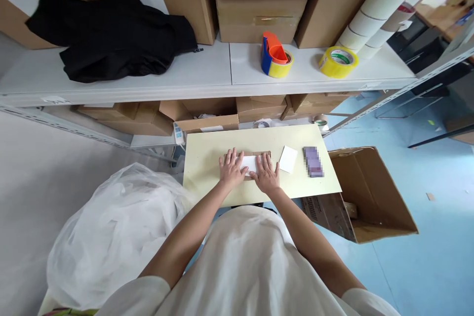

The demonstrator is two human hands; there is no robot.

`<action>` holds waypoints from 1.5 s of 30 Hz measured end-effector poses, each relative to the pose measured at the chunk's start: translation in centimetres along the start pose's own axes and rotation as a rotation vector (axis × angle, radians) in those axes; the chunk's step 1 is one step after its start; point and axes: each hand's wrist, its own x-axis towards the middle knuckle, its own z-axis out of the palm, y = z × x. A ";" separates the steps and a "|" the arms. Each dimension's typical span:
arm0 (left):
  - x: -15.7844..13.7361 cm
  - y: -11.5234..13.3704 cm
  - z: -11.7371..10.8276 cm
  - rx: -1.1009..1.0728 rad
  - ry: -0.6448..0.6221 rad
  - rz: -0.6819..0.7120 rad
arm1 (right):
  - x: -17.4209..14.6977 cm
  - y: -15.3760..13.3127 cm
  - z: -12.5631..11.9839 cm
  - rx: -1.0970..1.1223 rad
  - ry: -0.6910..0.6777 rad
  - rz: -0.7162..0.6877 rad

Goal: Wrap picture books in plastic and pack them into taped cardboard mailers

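On the pale yellow tabletop (pixel 207 148) lies a small flat brown cardboard piece (pixel 255 153), perhaps a box, with a white label (pixel 249 164) over its middle. My left hand (pixel 232 170) rests flat on its left end, fingers spread. At the right end, my right hand (pixel 265 175) presses down in the same way, its thumb near the left thumb. The hands hide both ends of the cardboard. Just right of my right hand is a white card or paper (pixel 288 159). Farther right lies a purple stack (pixel 313 162), its surface pixelated.
An open cardboard box (pixel 381 197) stands on the floor at the right. A white plastic bag (pixel 118 237) bulges at the left. The shelf (pixel 237 86) beyond holds a tape dispenser (pixel 274 57), a yellow tape roll (pixel 337 61) and black cloth (pixel 118 34).
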 end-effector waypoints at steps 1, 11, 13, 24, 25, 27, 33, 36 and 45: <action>0.1 -0.1 0.0 -0.009 0.003 -0.024 | -0.1 -0.1 0.0 0.003 0.011 0.050; 0.5 -3.6 2.6 -0.649 0.156 -0.301 | -1.0 0.2 1.1 0.167 0.039 0.268; 0.3 -4.1 3.0 -0.769 0.132 -0.413 | -1.0 0.4 1.4 0.247 0.055 0.302; -3.5 -4.7 2.7 -1.002 0.059 -0.411 | -0.8 1.2 2.3 0.408 0.127 0.307; -3.9 -4.5 2.5 -0.996 0.050 -0.404 | -0.8 1.3 2.4 0.442 0.139 0.304; -4.3 -4.0 2.2 -1.002 0.049 -0.412 | -0.8 1.3 2.6 0.512 0.160 0.298; -4.0 -3.6 2.3 -0.955 0.070 -0.396 | -1.2 1.9 3.2 0.641 0.218 0.299; -3.9 -3.7 2.8 -0.928 0.067 -0.369 | -1.6 2.4 3.2 0.704 0.227 0.303; -3.7 -4.2 2.6 -0.702 -0.019 -0.315 | -3.1 3.8 1.9 0.684 0.139 0.391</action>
